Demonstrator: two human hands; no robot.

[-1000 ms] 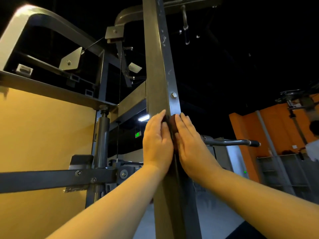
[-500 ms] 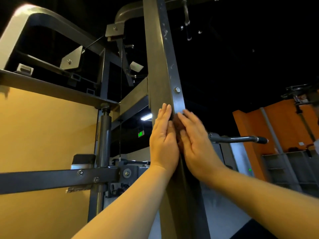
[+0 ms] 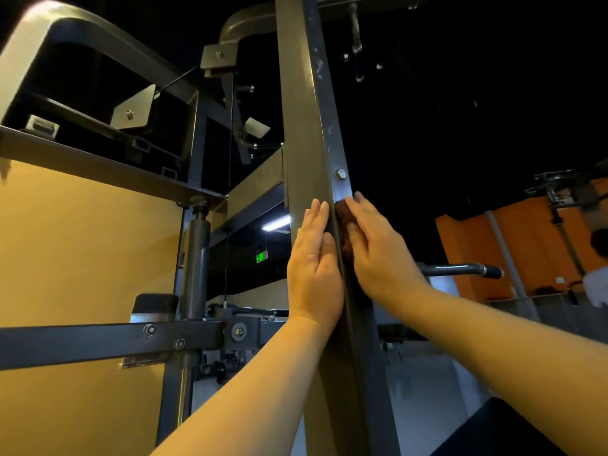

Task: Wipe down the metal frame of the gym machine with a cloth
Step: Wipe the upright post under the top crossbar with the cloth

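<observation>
- Both hands have slid higher up the upright post (image 3: 307, 133) at the middle of the frame compared with a second ago; the fingertips now sit just under the bolt (image 3: 340, 174), which was well above them before.
- That upward travel suggests the wipe is working up this section of the frame, with the stretch below the hands likely covered and the long stretch above the bolt not yet reached.
- The left hand (image 3: 314, 258) lies flat on the post's left face, fingers straight and together, gripping nothing that can be seen.
- The right hand (image 3: 378, 251) presses on the post's right face, fingers slightly bent over the cloth (image 3: 345, 213), pinning it to the metal rather than closing round it.
- The cloth shows only as a small dark reddish patch between the two hands, right at the post's front edge, centre of the frame; most of it is hidden under the right palm.
- Whether the cloth wraps round to the left face under the left hand cannot be told.
- The post is cut off at the top and bottom edges of the frame, so its full length is not in view.
- The upper right of the frame is almost black, and little can be made out there beyond a hanging handle (image 3: 355, 41).
- A figure at the right edge is cropped and blurred.
</observation>
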